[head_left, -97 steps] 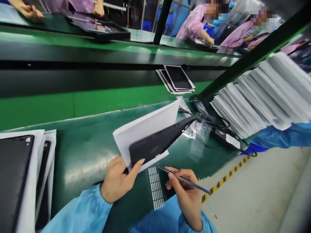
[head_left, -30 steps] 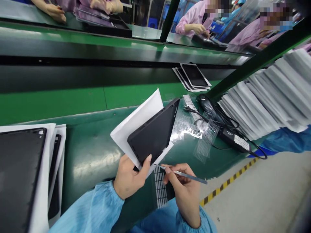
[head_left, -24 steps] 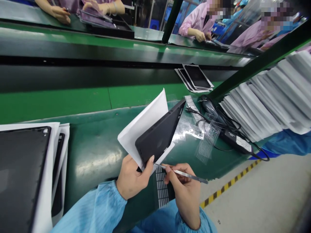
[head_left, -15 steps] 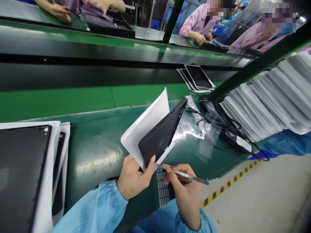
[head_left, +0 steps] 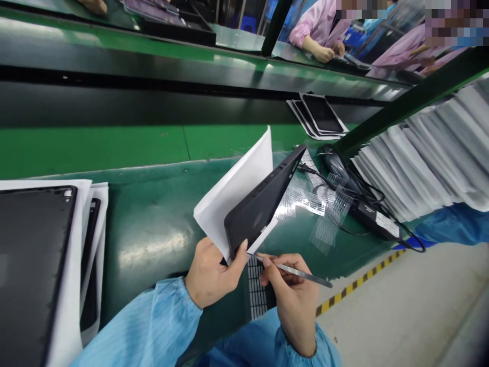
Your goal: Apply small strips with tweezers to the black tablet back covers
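Note:
My left hand [head_left: 216, 275] is closed on the lower corner of a black tablet back cover [head_left: 263, 204], thumb on its face. A white foam sleeve [head_left: 237, 188] stands behind the cover in the same grip. The cover is tilted up on edge above the bench. Between the thumb and fingers of my right hand [head_left: 292, 290] is a pair of metal tweezers [head_left: 301, 272]. Their tip meets the lower edge of the cover, near my left thumb; whether it holds anything is too small to tell. Below lies a sheet of small labels [head_left: 257, 290], partly hidden.
Black covers on white sleeves [head_left: 34, 255] are stacked at the left, with another stack [head_left: 323, 114] at the back. Clear strips [head_left: 332, 214], cables and a black adapter [head_left: 374, 219] lie at the right beside piled white sleeves [head_left: 416, 158]. Co-workers sit across the line.
The camera view has shifted slightly, so the bench and back stack sit higher in the picture. Both hands keep their grips, and the tweezer tip stays by the cover's edge.

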Motion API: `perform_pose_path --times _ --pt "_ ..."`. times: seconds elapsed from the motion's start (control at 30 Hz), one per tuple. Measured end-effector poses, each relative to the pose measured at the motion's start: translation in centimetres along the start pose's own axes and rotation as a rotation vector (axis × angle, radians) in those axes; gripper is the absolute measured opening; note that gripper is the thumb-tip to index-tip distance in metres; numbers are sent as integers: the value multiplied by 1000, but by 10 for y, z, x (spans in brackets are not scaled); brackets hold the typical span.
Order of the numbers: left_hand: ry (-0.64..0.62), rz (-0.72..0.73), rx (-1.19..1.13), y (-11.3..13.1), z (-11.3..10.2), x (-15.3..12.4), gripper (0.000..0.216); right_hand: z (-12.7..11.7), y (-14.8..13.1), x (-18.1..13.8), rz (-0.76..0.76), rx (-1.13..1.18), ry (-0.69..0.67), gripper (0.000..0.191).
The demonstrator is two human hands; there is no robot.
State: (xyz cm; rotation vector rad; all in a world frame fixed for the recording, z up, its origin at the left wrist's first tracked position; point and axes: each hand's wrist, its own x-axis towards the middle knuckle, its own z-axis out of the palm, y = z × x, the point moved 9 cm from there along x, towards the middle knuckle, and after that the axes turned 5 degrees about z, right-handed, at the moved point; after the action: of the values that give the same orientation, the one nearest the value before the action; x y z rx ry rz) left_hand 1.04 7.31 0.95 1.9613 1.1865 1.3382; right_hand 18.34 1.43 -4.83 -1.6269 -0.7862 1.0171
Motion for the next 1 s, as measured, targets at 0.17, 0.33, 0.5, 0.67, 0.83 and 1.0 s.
perform_pose_path --times 0.17,0.33,0.5,0.67,0.83,1.0 --pt "4 0 -18 0 0 1 9 0 0 0 -11 -31 -8 19" --pt "4 -4 -14 0 0 2 9 -1 3 -5 -43 -63 -33 15" --pt "13 17 -6 1 -2 2 15 -4 3 -14 -186 -100 -52 11" --pt "23 9 -15 -1 -3 2 9 6 -6 -21 -321 -215 -146 12" --pt "27 -11 18 -1 -6 4 6 7 -12 -19 -333 -233 -94 12" --pt "53 -27 83 -3 -8 5 5 7 -9 -14 -303 -179 -97 11"
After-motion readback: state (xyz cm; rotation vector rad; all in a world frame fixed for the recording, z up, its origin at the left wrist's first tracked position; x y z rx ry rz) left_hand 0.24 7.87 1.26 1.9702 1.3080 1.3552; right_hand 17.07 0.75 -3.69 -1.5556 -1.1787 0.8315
